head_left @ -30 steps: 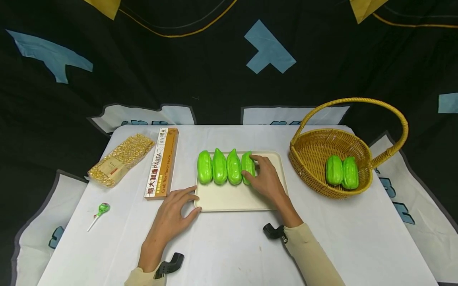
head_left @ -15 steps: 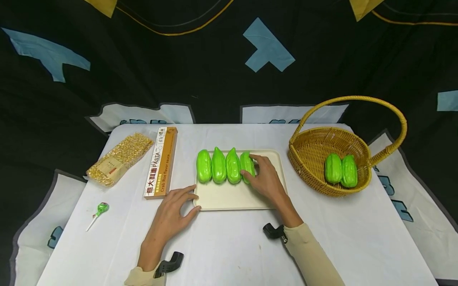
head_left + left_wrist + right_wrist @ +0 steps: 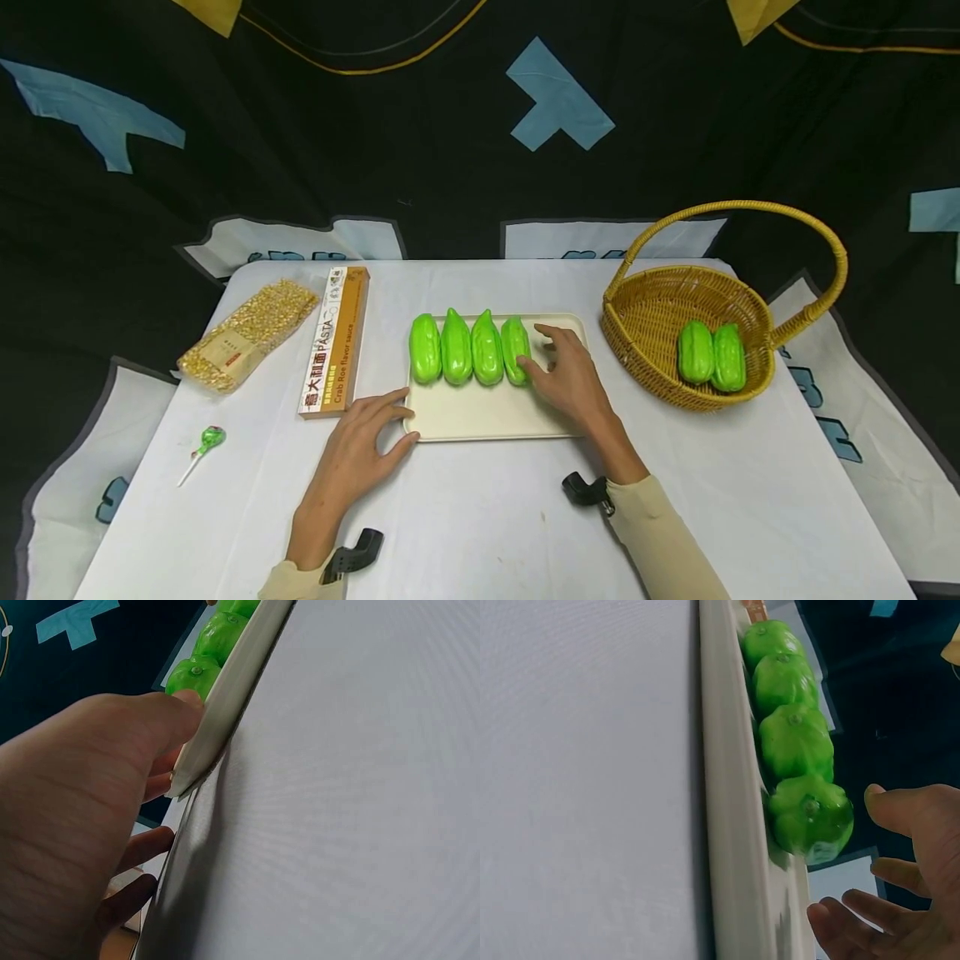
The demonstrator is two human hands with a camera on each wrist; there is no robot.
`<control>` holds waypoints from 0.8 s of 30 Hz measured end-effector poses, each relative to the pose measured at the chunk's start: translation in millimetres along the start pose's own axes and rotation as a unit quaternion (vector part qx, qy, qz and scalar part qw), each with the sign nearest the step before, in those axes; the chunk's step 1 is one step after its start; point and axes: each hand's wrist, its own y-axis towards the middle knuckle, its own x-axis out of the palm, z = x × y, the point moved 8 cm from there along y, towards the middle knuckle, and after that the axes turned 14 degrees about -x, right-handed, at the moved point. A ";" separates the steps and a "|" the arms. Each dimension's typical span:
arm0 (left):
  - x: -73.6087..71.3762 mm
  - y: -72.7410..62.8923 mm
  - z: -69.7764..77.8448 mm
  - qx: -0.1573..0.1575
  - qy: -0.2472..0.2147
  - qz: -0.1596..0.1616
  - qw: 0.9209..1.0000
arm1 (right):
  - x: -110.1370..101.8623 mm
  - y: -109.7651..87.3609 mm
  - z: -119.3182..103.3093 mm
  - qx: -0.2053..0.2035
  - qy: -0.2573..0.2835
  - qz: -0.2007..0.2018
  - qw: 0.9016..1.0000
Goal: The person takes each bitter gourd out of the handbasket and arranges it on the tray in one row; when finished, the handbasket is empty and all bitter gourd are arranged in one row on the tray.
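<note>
Several glossy green bitter melons (image 3: 487,347) lie side by side across a cream rectangular tray (image 3: 480,421). My right hand (image 3: 572,379) is over the tray's right part, thumb and fingers spread beside the rightmost melon (image 3: 515,350). In the right wrist view a gap shows between that melon (image 3: 811,817) and the right hand (image 3: 907,877), which holds nothing. My left hand (image 3: 358,450) rests at the tray's near left corner with relaxed fingers. The left wrist view has the left thumb (image 3: 187,701) at the tray rim (image 3: 225,697) and other fingers beyond it.
A wicker basket (image 3: 637,375) with a tall handle stands at right, two green bitter melons (image 3: 711,357) inside. At left lie a pasta box (image 3: 335,342), a bag of corn kernels (image 3: 247,337) and a lollipop (image 3: 206,446). All are on a white-covered table (image 3: 480,517).
My right hand has let go of the rightmost melon and drawn back slightly to the right, its fingers opening. The melon stays on the tray. My left hand keeps its place.
</note>
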 end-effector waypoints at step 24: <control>-1.0 -0.1 0.5 -0.005 -0.004 0.000 1.000 | -65.4 -10.1 6.3 -0.018 0.059 0.067 0.996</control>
